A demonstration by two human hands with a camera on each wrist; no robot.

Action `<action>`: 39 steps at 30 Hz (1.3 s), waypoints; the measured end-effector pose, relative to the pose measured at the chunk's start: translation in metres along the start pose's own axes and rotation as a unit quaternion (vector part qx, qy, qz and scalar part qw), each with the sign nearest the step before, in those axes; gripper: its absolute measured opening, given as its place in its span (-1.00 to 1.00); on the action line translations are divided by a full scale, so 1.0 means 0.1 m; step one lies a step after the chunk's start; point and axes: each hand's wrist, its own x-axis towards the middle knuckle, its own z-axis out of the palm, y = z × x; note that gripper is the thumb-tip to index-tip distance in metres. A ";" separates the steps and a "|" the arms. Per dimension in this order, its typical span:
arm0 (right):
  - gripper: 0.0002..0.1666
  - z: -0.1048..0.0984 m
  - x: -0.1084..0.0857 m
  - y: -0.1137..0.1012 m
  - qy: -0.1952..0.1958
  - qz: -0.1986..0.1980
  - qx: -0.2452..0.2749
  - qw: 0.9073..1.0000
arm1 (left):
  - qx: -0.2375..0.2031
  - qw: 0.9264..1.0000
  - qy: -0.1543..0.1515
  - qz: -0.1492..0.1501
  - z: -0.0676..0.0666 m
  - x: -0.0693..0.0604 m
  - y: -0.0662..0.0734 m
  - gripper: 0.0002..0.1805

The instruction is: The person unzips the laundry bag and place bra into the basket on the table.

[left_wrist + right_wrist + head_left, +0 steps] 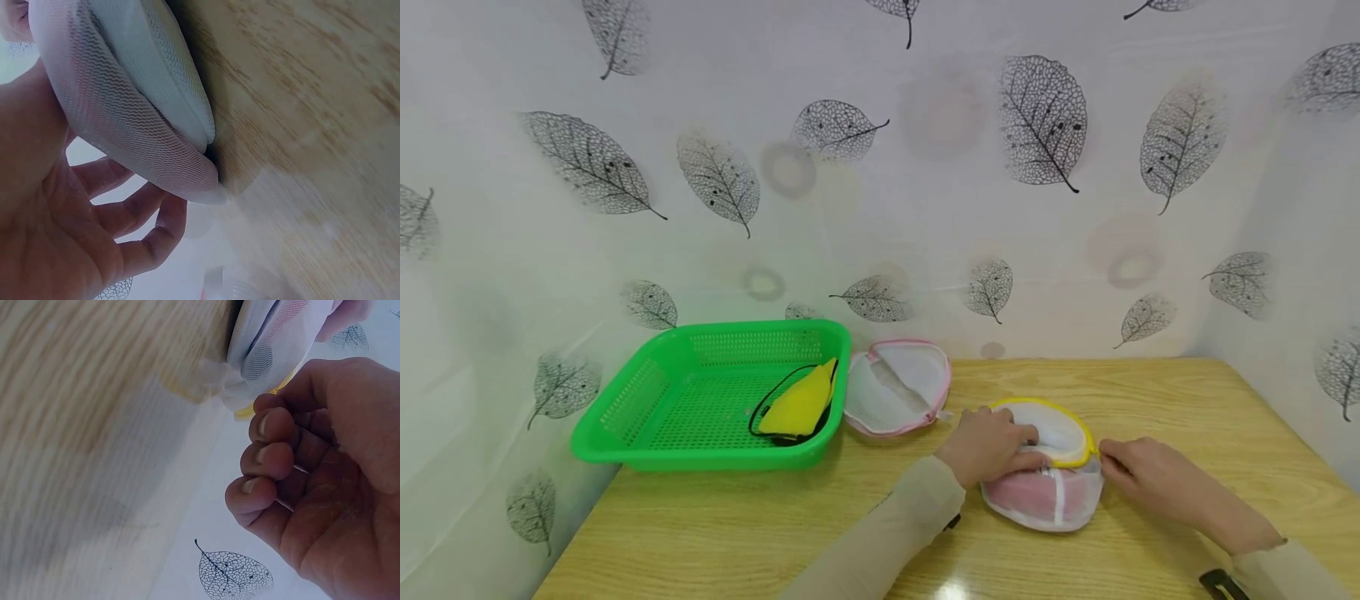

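A white mesh laundry bag (1028,498) with a yellow zip edge lies on the table, something pink showing through its mesh. My left hand (992,446) holds the bag from its left side, fingers over the top near the yellow edge. In the left wrist view, the fingers (164,231) bend round the far side of the mesh. At the bag's right end, my right hand (1142,475) pinches the yellow zip edge between thumb and forefinger. Its other fingers (267,460) are curled in the right wrist view. The zip pull itself is hidden by the fingertips.
A green plastic basket (711,460) stands at the left, with a yellow item with black cord (801,404) inside. Next to it lies another white mesh bag with pink trim (898,387). A leaf-patterned curtain (880,208) hangs behind the wooden table (760,533).
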 end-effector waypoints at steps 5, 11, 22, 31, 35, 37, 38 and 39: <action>-0.56 0.00 -0.01 -0.01 0.004 -0.005 0.000 1.000 | -0.001 1.000 0.001 -0.005 -0.01 -0.01 0.00 -0.45; -0.56 0.00 -0.02 -0.02 0.002 0.004 -0.003 1.000 | -0.005 1.000 0.003 -0.002 0.00 -0.01 0.00 -0.45; -0.59 -0.01 -0.02 -0.05 -0.018 -0.005 0.008 1.000 | -0.009 1.000 -0.012 -0.012 -0.01 0.00 0.01 -0.44; -0.60 -0.02 -0.05 -0.10 -0.023 0.008 0.004 1.000 | -0.018 1.000 -0.008 -0.019 0.01 -0.01 0.02 -0.44; -0.60 -0.03 -0.05 -0.12 -0.031 0.004 0.009 0.999 | -0.030 0.999 -0.008 -0.020 0.01 -0.02 0.02 -0.44; -0.60 -0.03 -0.06 -0.12 -0.034 0.001 0.011 0.999 | -0.031 0.999 -0.007 -0.020 0.02 -0.02 0.02 -0.44; -0.60 -0.03 -0.06 -0.13 -0.031 -0.002 0.012 0.999 | -0.030 0.999 -0.006 -0.021 0.01 -0.02 0.02 -0.44; -0.59 -0.03 -0.06 -0.13 -0.025 -0.008 0.010 1.000 | -0.029 0.999 -0.003 -0.020 0.02 -0.02 0.02 -0.44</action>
